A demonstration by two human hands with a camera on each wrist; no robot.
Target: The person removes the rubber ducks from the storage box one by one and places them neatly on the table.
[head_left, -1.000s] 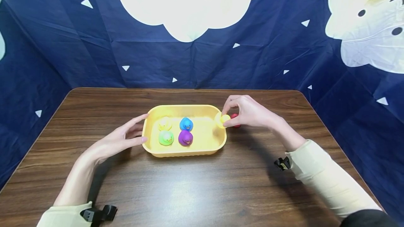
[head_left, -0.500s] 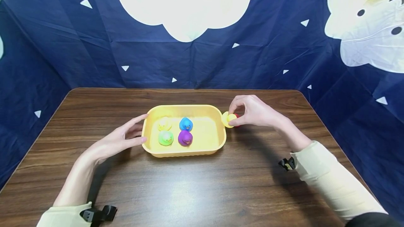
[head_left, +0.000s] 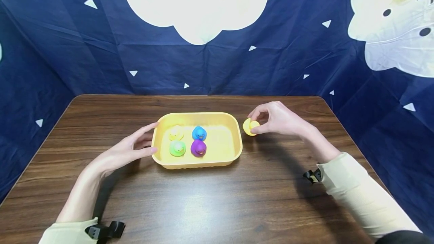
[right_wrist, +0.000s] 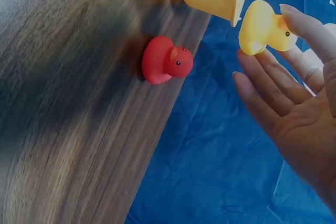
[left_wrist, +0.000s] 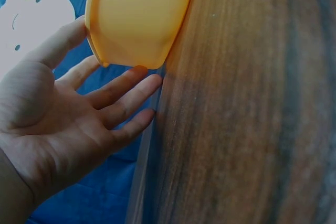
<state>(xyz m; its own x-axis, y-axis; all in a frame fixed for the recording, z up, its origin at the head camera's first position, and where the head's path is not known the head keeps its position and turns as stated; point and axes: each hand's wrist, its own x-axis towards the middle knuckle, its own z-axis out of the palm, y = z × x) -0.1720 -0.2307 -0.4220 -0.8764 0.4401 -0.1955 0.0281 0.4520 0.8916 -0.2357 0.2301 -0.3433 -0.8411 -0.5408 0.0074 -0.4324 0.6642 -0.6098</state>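
Because the right hand (head_left: 278, 119) is the nearer one, the relation that matters is how its small yellow rubber-like duck (head_left: 248, 127) lies to the tray: held just beyond the right-hand end, outside the rim. That hand pinches the duck by its head between thumb and fingertips, its other fingers loosely extended. Lifted above the tabletop, the duck appears apart from the tray in the right wrist view. Below, a red duck of similar shape (right_wrist: 159, 61) sits on the brown wood-grain table (head_left: 196, 206); the head view hides it. The yellow rounded-rectangle plastic tray (head_left: 200, 165) has its long axis running left to right, toward the right hand. It holds blue (head_left: 199, 133), purple (head_left: 198, 148), green (head_left: 178, 148) and pale yellow (head_left: 176, 133) ducks. At its far left end, the left hand (head_left: 125, 149) touches the rim, thumb and fingers spread wide.
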